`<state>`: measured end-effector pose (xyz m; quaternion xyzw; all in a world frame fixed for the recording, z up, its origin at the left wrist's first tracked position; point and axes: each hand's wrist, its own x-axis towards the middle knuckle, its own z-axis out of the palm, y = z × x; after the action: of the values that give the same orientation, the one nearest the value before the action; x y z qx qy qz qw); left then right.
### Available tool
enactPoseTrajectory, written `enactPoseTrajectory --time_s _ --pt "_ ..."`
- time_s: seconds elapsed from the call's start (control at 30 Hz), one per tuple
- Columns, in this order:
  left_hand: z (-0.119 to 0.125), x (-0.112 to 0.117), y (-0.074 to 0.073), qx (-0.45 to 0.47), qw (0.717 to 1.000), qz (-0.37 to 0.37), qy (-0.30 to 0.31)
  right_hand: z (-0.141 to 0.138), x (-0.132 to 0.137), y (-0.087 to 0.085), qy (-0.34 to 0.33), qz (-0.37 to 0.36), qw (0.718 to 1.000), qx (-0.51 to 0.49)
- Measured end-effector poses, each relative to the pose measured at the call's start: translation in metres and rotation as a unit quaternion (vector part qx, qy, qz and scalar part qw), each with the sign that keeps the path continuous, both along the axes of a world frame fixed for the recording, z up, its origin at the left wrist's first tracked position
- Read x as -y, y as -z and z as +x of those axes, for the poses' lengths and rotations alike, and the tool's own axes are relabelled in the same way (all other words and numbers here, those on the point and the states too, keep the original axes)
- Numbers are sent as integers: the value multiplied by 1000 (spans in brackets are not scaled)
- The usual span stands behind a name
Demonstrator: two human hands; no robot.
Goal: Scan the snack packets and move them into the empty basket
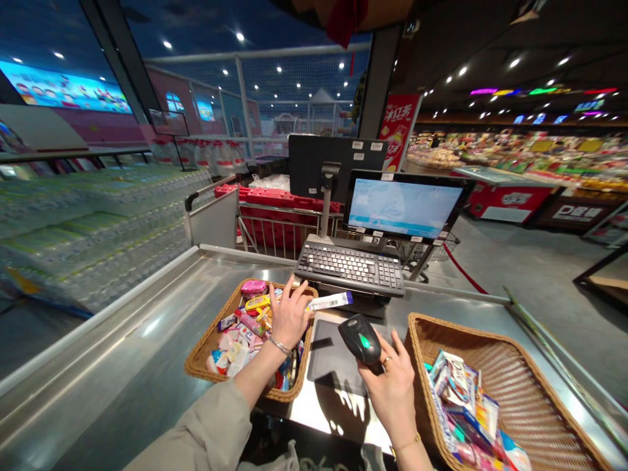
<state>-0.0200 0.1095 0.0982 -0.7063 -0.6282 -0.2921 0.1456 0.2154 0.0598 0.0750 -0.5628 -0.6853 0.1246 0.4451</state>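
Observation:
My left hand (288, 314) is over the left wicker basket (206, 356) and grips a long white and blue packet (331, 301) that points right toward the keyboard (350, 265). That basket holds several small colourful snack packs (245, 330). My right hand (392, 386) is closed round the handle of a black barcode scanner (360, 337) with a green light, held above the steel counter between the two baskets. The scanner's head faces up and left, toward the packet.
A second wicker basket (530, 386) at the right holds several packets (466, 409). A touchscreen (405, 206) and a second monitor's back (328, 160) stand behind the keyboard. A dark mat (328, 350) lies on the steel checkout counter (137, 347). Red carts and store aisles lie beyond.

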Motion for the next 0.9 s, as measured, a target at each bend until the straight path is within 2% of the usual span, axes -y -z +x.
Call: enactPoseTrajectory --time_s 0.33,0.9 --pt "8 -7 -4 -14 1000 8 3 10 -4 4 15 34 999 10" --pt "46 -23 -11 -16 998 15 53 47 -2 4 58 42 997 -18"
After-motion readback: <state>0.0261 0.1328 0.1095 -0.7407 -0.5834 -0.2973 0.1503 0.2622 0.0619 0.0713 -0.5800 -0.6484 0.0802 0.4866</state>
